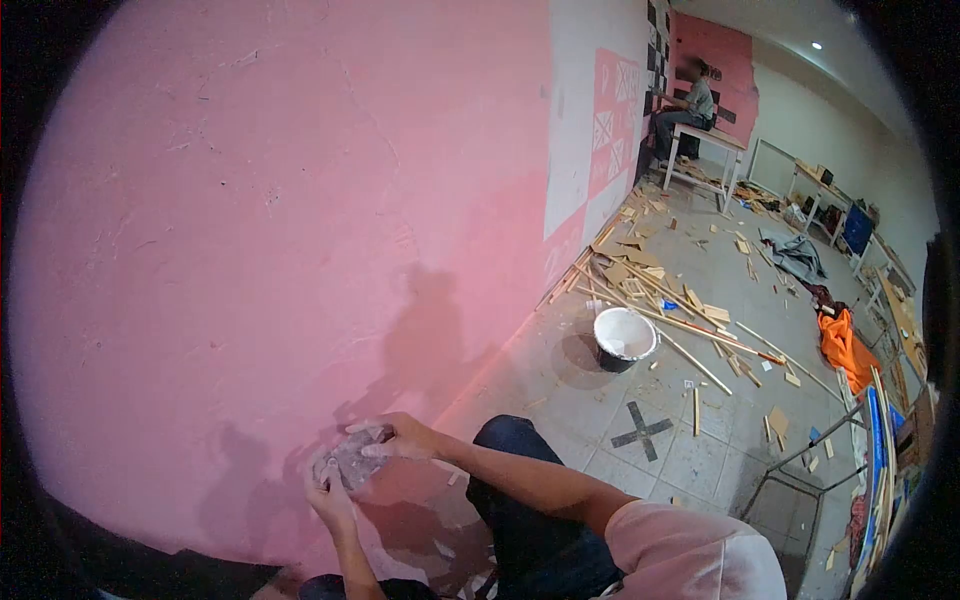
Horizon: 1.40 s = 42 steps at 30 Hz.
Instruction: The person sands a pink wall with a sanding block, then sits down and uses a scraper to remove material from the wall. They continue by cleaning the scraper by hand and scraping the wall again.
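Low in front of the pink wall, a grey crumpled piece, whitish with dust, is held between both hands. My left hand is closed on its lower left side, thumb on top. My right hand grips the upper right edge with bent fingers. The fingertips look coated with white powder. Whether the piece is cloth or sheet material cannot be made out. Shadows of the hands and head fall on the wall behind them.
A bucket with a white inside stands on the tiled floor to the right. Wooden strips and scraps litter the floor beyond. Orange cloth and a metal frame lie right. A person sits on a table far back.
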Each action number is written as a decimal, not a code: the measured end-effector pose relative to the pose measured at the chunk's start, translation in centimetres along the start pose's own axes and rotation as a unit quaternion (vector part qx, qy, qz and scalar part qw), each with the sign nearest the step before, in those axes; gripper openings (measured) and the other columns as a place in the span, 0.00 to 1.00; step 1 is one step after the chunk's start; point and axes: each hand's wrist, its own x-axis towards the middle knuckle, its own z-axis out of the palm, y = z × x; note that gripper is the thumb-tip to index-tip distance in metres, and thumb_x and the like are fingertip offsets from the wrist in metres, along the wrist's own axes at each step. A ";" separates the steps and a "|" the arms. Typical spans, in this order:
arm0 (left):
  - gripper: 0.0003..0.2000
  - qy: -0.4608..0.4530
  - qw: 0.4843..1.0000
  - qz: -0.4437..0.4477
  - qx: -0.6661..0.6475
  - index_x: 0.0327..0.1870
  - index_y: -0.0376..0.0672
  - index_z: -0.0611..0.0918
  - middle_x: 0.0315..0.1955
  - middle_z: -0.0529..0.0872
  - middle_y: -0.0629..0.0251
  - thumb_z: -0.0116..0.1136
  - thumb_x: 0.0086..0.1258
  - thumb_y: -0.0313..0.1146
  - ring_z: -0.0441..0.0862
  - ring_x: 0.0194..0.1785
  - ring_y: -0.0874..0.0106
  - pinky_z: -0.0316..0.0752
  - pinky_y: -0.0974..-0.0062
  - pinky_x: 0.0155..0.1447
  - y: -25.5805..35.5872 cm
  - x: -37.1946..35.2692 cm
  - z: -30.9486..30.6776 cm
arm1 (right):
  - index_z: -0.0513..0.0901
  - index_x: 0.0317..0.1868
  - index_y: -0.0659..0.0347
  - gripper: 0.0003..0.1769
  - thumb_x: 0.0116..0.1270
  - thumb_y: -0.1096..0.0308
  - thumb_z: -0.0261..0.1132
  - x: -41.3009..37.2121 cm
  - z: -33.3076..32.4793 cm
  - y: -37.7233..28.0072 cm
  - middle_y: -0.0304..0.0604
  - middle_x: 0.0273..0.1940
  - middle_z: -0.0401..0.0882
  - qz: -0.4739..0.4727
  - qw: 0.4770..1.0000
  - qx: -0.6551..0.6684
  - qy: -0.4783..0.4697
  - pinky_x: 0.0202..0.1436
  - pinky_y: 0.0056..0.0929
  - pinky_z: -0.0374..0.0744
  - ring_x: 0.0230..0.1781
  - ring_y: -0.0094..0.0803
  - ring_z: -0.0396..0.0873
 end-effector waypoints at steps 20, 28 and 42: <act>0.10 -0.098 0.983 -0.143 -0.052 0.53 0.31 0.89 0.45 0.93 0.60 0.67 0.74 0.21 0.92 0.42 0.70 0.91 0.69 0.42 1.9 -0.9 0.9 | 0.90 0.56 0.66 0.17 0.69 0.72 0.76 -0.2 -0.4 -0.6 0.37 0.39 0.91 0.005 1.000 0.012 0.021 0.49 0.28 0.83 0.40 0.22 0.85; 0.10 -0.111 0.980 -0.153 -0.060 0.54 0.31 0.89 0.45 0.93 0.58 0.66 0.75 0.20 0.92 0.43 0.69 0.90 0.70 0.42 2.4 -0.2 -0.7 | 0.74 0.77 0.60 0.38 0.70 0.59 0.76 -0.3 -2.2 -1.3 0.52 0.71 0.76 -0.113 0.965 -0.221 0.088 0.74 0.47 0.75 0.73 0.45 0.74; 0.10 -0.115 0.976 -0.176 -0.066 0.54 0.34 0.90 0.45 0.94 0.60 0.66 0.75 0.21 0.93 0.43 0.70 0.89 0.72 0.39 1.0 -0.3 -1.1 | 0.68 0.81 0.50 0.51 0.58 0.59 0.81 0.1 -0.8 -2.2 0.47 0.79 0.64 -0.179 0.908 -0.372 0.075 0.85 0.60 0.57 0.83 0.54 0.58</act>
